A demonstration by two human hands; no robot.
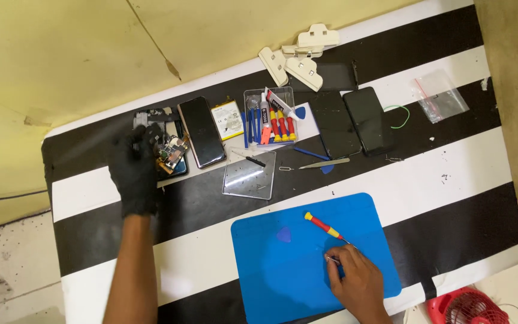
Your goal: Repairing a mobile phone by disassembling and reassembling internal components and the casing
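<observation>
Opened phone (166,147), its circuit parts bared, lies at the far left of the striped table (451,174), partly hidden under the gloved left hand (134,171), whose spread fingers rest on it; motion blur smears the glove. Just right sit a dark phone (201,132), a battery (227,120), and a clear tray of tools (269,114). Nearer, the blue mat (283,270) carries a red-and-yellow screwdriver (325,227). The bare right hand (360,282) pinches thin metal tweezers (333,259) against the mat, mostly covered by fingers. A red fan (469,307) is cut off at the bottom edge.
</observation>
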